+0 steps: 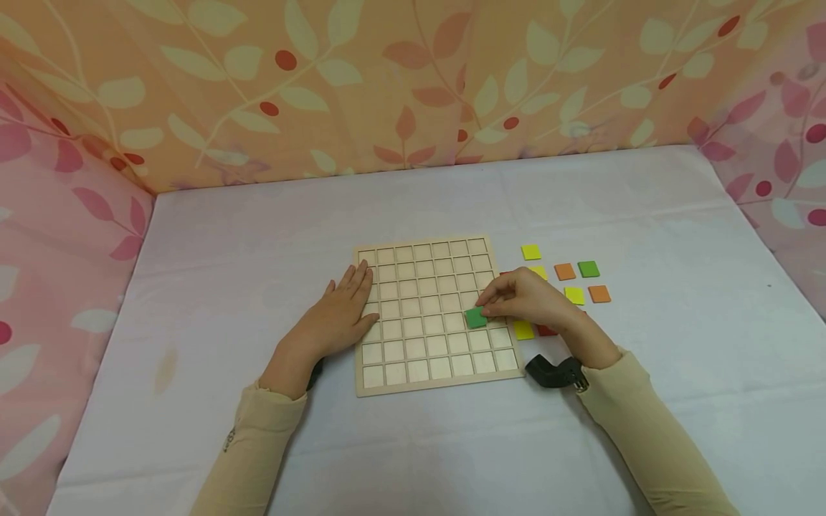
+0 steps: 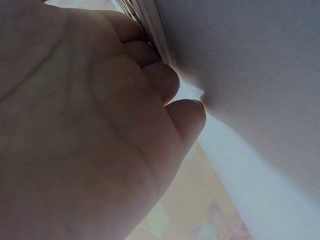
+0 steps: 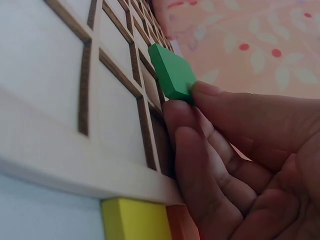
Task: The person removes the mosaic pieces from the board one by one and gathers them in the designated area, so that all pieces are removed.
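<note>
A pale wooden grid board (image 1: 409, 387) with square recesses lies flat on the white cloth. My right hand (image 1: 532, 301) pinches a green square tile (image 1: 476, 317) by its edge, thumb against forefinger, over the board's right part. In the right wrist view the green tile (image 3: 172, 72) tilts close over the recesses, its near corner between the fingertips. My left hand (image 1: 342, 315) rests with straight fingers on the board's left edge. From the left wrist view, the fingertips (image 2: 162, 82) lie along the board's side (image 2: 152, 30), palm facing the camera.
Right of the board lie several loose tiles: yellow (image 1: 531, 252), orange (image 1: 564, 271), green (image 1: 589, 269) and red (image 1: 546, 330), some partly behind my right hand. A black curved piece (image 1: 553, 372) sits by the right wrist. Leaf-patterned cloth (image 1: 413, 86) walls the table's back and sides.
</note>
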`<state>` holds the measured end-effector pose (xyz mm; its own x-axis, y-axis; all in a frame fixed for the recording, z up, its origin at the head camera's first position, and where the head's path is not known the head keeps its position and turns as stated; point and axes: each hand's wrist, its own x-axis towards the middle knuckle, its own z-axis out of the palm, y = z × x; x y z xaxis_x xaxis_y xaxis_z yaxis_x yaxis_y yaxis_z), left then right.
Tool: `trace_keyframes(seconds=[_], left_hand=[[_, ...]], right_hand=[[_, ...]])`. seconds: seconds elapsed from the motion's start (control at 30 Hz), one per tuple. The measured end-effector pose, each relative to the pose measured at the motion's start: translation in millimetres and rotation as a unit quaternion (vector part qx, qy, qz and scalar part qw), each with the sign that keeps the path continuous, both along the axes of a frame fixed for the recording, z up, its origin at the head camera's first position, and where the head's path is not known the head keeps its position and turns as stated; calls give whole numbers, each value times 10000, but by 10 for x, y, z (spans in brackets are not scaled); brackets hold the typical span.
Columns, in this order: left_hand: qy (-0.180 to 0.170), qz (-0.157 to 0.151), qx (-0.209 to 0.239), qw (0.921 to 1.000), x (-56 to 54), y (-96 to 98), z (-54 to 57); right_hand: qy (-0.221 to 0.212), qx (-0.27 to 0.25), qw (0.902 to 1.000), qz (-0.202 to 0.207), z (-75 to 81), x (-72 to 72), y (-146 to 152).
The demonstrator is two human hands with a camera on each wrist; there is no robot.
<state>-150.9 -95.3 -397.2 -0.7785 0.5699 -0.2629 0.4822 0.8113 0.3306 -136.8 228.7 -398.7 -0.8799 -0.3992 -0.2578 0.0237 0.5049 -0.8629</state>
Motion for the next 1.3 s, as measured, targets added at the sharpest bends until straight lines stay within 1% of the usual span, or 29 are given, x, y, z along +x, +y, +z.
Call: trace_keyframes(seconds=[0.23, 0.47, 0.73, 0.8, 0.97, 1.3], left_hand=[[-31, 20, -17, 10000, 2, -7, -2], [-47, 30, -13, 10000, 6, -5, 4], [-20, 7, -25, 10000, -3, 1, -3], [-12, 4, -32, 10000, -5, 1, -6], [-18, 10, -44, 10000, -2, 2, -5], [-18, 5, -28, 10000, 10, 13, 31]], right_hand=[[-212, -134, 9997, -57, 10, 22, 37], [-489, -416, 9978, -168, 41, 68, 108], [-493, -445, 9971, -369, 46, 142, 277], [-461, -417, 9971, -428, 43, 162, 325], [-299, -159, 9979, -554, 77, 221, 437], [-112, 298, 9965, -776, 135, 307, 629]])
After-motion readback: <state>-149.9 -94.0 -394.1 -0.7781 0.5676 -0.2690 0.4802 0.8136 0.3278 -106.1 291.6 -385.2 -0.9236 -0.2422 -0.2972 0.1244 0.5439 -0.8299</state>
